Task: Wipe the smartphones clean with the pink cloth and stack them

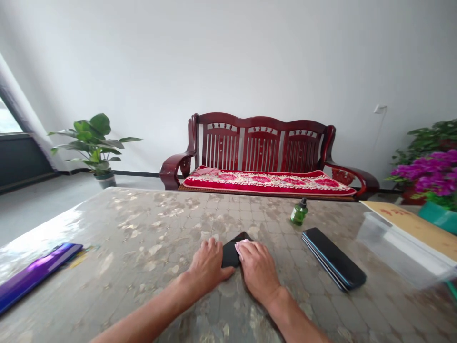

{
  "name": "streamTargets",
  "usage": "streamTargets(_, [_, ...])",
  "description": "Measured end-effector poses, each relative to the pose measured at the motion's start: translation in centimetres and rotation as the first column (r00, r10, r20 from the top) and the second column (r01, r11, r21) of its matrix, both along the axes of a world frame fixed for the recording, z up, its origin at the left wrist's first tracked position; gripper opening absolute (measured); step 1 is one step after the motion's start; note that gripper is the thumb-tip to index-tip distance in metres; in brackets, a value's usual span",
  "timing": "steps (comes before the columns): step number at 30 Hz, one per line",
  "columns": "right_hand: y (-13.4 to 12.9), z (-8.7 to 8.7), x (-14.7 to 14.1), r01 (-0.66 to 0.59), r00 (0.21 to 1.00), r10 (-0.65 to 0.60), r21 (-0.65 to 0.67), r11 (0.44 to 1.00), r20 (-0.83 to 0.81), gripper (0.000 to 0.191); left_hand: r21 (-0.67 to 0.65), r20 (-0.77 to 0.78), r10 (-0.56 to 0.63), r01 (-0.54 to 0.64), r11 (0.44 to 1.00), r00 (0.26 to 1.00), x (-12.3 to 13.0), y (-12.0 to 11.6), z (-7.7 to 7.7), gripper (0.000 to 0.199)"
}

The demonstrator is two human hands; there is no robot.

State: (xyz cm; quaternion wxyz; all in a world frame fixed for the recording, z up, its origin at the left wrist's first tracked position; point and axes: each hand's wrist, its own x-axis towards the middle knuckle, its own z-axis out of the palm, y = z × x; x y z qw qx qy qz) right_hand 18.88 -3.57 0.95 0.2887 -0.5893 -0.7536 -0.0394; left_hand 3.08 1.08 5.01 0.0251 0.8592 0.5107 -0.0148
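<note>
A black smartphone lies flat on the table between my hands, its far corner pointing away from me. My left hand grips it along the left side, with the thumb at the near edge. Bunched under the fingers of my right hand is a small pale pink cloth, pressed on the phone's right side. Most of the cloth is hidden by that hand. To the right lies a stack of flat, dark phone-like devices.
Beyond the stack stands a green bottle with a black top. A clear plastic box with a tan sheet over it is at right. A shiny purple-blue flat object lies at far left. A wooden bench stands behind the table.
</note>
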Motion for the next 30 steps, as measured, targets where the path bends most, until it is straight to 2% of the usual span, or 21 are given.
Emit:
streamTargets(3, [-0.4, -0.3, -0.5, -0.039, 0.999, 0.039, -0.016, 0.999, 0.006, 0.034, -0.027, 0.099, 0.018, -0.015, 1.000, 0.995, 0.0, -1.2, -0.7, 0.049])
streamTargets(5, [-0.3, -0.5, -0.6, -0.040, 0.999, 0.040, -0.008, 0.999, 0.014, 0.031, -0.045, 0.128, 0.001, 0.005, 0.999, 0.992, -0.1, -1.8, -1.0, 0.056])
streamTargets(8, [0.8, -0.4, -0.2, 0.021, 0.999, -0.021, 0.008, 1.000, 0.030, 0.029, -0.077, 0.135, -0.012, 0.022, 0.997, 0.991, -0.3, -2.5, -1.2, 0.063])
streamTargets(11, [2.1, -0.3, 0.2, 0.087, 0.996, -0.087, -0.008, 0.996, 0.035, 0.029, -0.099, 0.143, -0.016, 0.030, 0.995, 0.990, -0.1, -3.0, -1.3, 0.056])
streamTargets(14, [2.1, -0.4, -0.1, 0.082, 0.996, -0.080, -0.030, 0.996, 0.042, 0.031, -0.098, 0.144, -0.025, 0.039, 0.994, 0.989, 0.2, -3.2, -1.3, 0.052])
streamTargets(20, [-0.4, -0.3, -0.7, 0.018, 0.999, -0.016, -0.057, 0.998, 0.037, 0.034, -0.063, 0.108, -0.015, 0.022, 0.998, 0.994, 0.5, -3.4, -1.5, 0.047])
streamTargets(27, [2.1, -0.4, 1.0, 0.137, 0.990, -0.134, -0.050, 0.989, 0.053, 0.034, 0.034, 0.018, -0.003, 0.002, 0.999, 1.000, 1.2, -3.9, -2.6, 0.055])
streamTargets(30, [1.7, -0.8, 0.6, 0.136, 0.990, -0.135, -0.036, 0.990, 0.048, 0.035, 0.060, 0.000, -0.010, 0.010, 0.998, 1.000, 1.4, -4.0, -2.8, 0.052])
